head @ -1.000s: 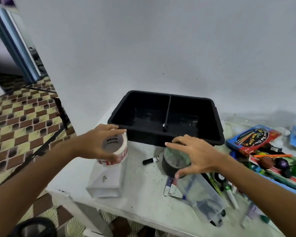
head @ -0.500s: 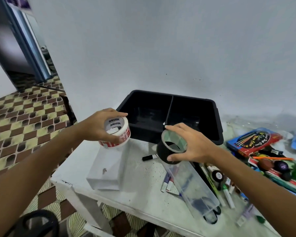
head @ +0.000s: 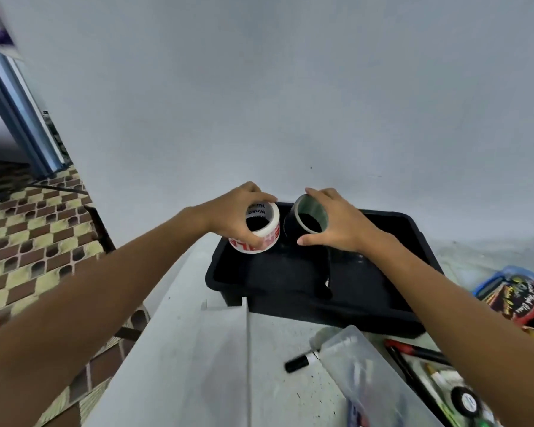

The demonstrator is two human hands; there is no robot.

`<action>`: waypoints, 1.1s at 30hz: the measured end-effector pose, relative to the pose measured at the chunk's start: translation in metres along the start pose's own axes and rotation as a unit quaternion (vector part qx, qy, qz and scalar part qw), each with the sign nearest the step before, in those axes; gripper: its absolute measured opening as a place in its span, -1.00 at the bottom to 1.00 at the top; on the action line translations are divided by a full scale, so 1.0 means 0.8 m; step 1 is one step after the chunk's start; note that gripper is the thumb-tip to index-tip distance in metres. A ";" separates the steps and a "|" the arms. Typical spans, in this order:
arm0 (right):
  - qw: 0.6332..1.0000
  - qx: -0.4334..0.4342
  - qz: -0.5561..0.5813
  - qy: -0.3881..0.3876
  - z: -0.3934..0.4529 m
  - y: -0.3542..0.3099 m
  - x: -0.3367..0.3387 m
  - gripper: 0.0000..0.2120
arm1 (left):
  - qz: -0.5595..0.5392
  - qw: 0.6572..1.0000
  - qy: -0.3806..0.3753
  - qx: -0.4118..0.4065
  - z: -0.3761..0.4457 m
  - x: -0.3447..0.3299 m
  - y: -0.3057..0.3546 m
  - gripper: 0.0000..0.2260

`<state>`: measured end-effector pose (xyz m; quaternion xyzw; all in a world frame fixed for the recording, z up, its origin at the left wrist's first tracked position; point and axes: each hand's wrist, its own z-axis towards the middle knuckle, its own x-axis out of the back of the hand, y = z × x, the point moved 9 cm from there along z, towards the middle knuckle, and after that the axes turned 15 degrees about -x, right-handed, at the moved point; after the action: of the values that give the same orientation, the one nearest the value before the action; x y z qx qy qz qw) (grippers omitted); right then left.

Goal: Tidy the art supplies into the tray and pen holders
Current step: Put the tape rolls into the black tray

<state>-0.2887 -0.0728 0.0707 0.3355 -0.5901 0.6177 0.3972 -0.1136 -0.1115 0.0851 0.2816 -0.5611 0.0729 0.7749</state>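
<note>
Two rolls of tape are held side by side above the far left corner of one black tray [head: 259,280], just above the middle of the frame. The left hand [head: 233,215] grasps the white tape roll [head: 261,231], fingers curled over its far rim and thumb under its near side; the cardboard core carries black lettering that reads roughly "Ninso", and the outer wrap shows parts of large red capitals, too cut off to read as a word. The right hand [head: 339,224] grasps the black tape roll [head: 305,220], fingers over the top rim and thumb beneath it, the roll tilted so its pale inner core faces the camera. The two rolls are just beside each other, and I cannot tell whether they touch. The tray sits on a white table [head: 198,349] and has two compartments split by one divider running from the near wall toward the far one; both rolls hang over the left compartment. Near the bottom centre lies one black marker [head: 298,363] with a white band, apart from the tray. To its right one clear plastic container [head: 370,383] lies on its side with blurred items inside. At the right edge one blue packet [head: 512,294] bears ornate yellow and white script too blurred to read. In the lower right corner sits one small black round lid with a white label [head: 467,402], its print unreadable.
</note>
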 end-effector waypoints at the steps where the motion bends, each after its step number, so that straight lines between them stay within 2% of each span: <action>1: 1.000 -0.007 -0.023 0.000 0.015 0.002 -0.011 0.08 | 0.006 1.000 -0.007 -0.001 0.012 -0.007 -0.014 -0.13; 7: 0.991 -0.026 -0.126 -0.038 0.074 0.019 -0.071 0.06 | 0.091 0.992 -0.087 -0.025 0.055 -0.066 -0.079 -0.09; 13: 0.948 -0.019 -0.316 -0.035 0.096 0.039 -0.105 0.07 | 0.131 0.979 -0.147 -0.045 0.080 -0.113 -0.107 -0.07; 23: 0.925 -0.049 -0.371 -0.063 0.107 0.050 -0.128 0.05 | 0.134 0.973 -0.184 -0.026 0.088 -0.146 -0.123 -0.06; 31: 0.916 -0.084 -0.390 -0.044 0.102 0.037 -0.133 -0.28 | 0.101 0.978 -0.184 -0.004 0.085 -0.152 -0.130 -0.07; 33: 0.924 -0.076 -0.372 -0.048 0.095 0.031 -0.133 -0.33 | 0.104 0.979 -0.176 0.000 0.083 -0.151 -0.131 -0.09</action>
<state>-0.2661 -0.1586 -0.0285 0.5289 -0.4864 0.3615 0.5942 -0.1674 -0.2086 -0.0478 0.2301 -0.7148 0.1028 0.6524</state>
